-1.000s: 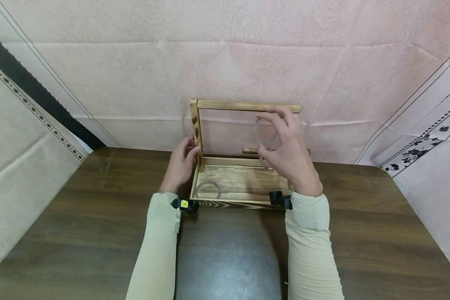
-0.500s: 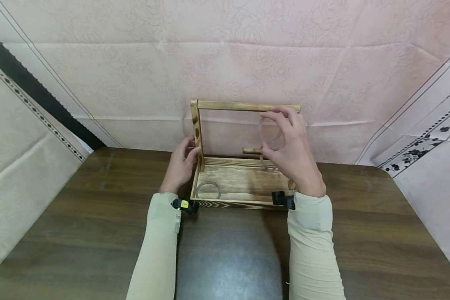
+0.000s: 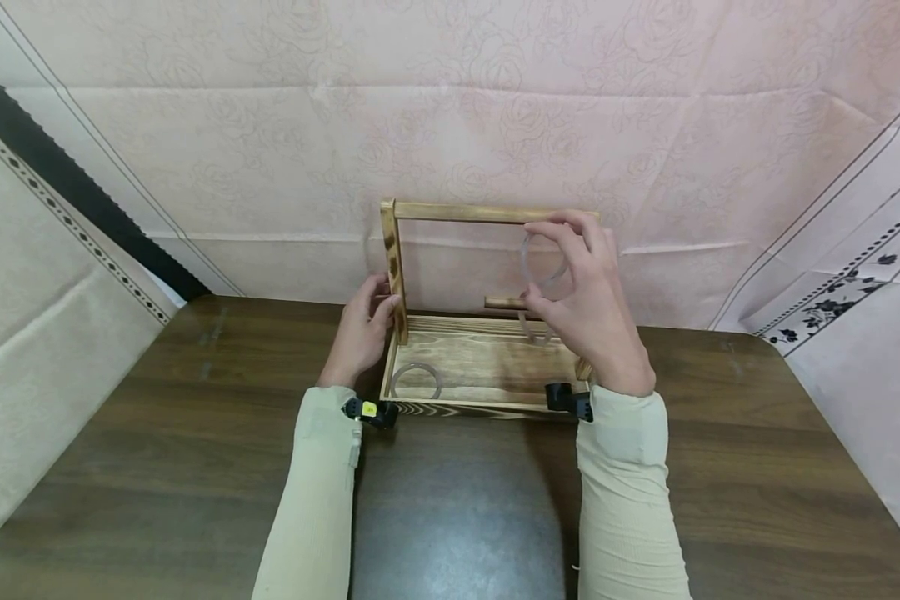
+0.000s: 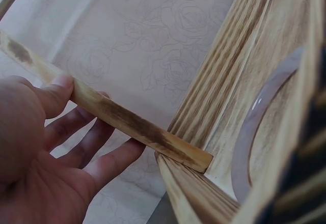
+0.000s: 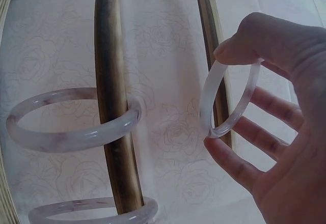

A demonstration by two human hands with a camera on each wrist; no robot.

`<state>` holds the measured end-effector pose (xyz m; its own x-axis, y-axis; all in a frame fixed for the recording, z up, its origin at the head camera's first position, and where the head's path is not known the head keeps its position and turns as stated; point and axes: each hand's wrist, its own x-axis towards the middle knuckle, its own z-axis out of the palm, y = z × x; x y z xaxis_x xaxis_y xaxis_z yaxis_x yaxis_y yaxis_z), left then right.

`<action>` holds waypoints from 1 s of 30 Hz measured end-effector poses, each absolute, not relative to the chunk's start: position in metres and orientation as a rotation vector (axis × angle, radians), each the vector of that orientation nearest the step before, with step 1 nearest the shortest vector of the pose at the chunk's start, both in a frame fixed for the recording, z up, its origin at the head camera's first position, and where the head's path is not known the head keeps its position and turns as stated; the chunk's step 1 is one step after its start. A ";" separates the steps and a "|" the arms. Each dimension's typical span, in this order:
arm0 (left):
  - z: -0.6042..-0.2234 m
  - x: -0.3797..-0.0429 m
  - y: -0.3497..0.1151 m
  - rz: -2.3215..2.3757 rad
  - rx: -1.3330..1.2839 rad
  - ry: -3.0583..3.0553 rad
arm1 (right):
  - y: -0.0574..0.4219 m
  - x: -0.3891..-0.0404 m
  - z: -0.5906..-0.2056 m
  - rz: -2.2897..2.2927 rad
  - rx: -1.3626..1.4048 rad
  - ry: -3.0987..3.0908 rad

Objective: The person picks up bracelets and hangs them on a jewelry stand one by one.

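My right hand (image 3: 588, 296) pinches a pale translucent bangle (image 3: 527, 260) between thumb and a fingertip, below the top bar of a wooden stand (image 3: 487, 213). Seen from the right wrist, the top bar shows through this bangle's opening. Two more bangles hang round the stand's short lower peg (image 5: 109, 56): one bangle (image 5: 71, 140) nearer its free end, another bangle (image 5: 91, 216) farther along. Meanwhile my left hand (image 3: 360, 329) holds the stand's left upright post (image 4: 122, 117), thumb on one side and fingers behind. Another bangle (image 4: 244, 142) lies in the stand's tray.
The stand's shallow tray (image 3: 487, 367) sits near the back edge of a dark wooden table (image 3: 157, 442). Behind it hangs a pink rose-patterned cloth (image 3: 450, 133). A dark wrist camera (image 3: 567, 400) on the right sleeve sits over the tray's front right corner.
My right hand has shifted slightly to the right with the bangle still pinched. The left hand keeps its hold on the post, and the stand stays where it was.
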<state>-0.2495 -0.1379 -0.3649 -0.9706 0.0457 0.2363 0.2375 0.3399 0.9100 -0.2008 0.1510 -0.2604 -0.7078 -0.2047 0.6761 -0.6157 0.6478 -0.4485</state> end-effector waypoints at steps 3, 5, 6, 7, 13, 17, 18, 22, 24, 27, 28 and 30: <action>-0.365 -0.249 -0.138 -1.700 -0.256 -2.424 | 0.152 -0.200 -0.260 0.925 0.615 -2.283; -0.365 -0.249 -0.138 -1.700 -0.254 -2.426 | 0.153 -0.200 -0.260 0.934 0.594 -2.290; -0.364 -0.249 -0.138 -1.699 -0.255 -2.428 | 0.153 -0.199 -0.259 0.933 0.583 -2.297; -0.364 -0.249 -0.138 -1.698 -0.254 -2.429 | 0.154 -0.199 -0.259 0.933 0.571 -2.302; -0.364 -0.249 -0.138 -1.690 -0.253 -2.436 | 0.158 -0.198 -0.258 0.939 0.525 -2.312; -0.364 -0.250 -0.138 -1.689 -0.257 -2.438 | 0.160 -0.199 -0.257 0.944 0.509 -2.306; -0.365 -0.250 -0.138 -1.689 -0.258 -2.437 | 0.161 -0.199 -0.257 0.940 0.504 -2.307; -0.365 -0.250 -0.139 -1.682 -0.259 -2.441 | 0.162 -0.200 -0.257 0.936 0.487 -2.310; -0.365 -0.250 -0.139 -1.683 -0.259 -2.440 | 0.163 -0.199 -0.256 0.937 0.477 -2.311; -0.365 -0.250 -0.138 -1.687 -0.262 -2.439 | 0.165 -0.199 -0.256 0.942 0.470 -2.303; -0.365 -0.250 -0.138 -1.690 -0.263 -2.438 | 0.165 -0.199 -0.256 0.943 0.468 -2.300; -0.365 -0.250 -0.138 -1.693 -0.267 -2.438 | 0.167 -0.199 -0.257 0.943 0.464 -2.291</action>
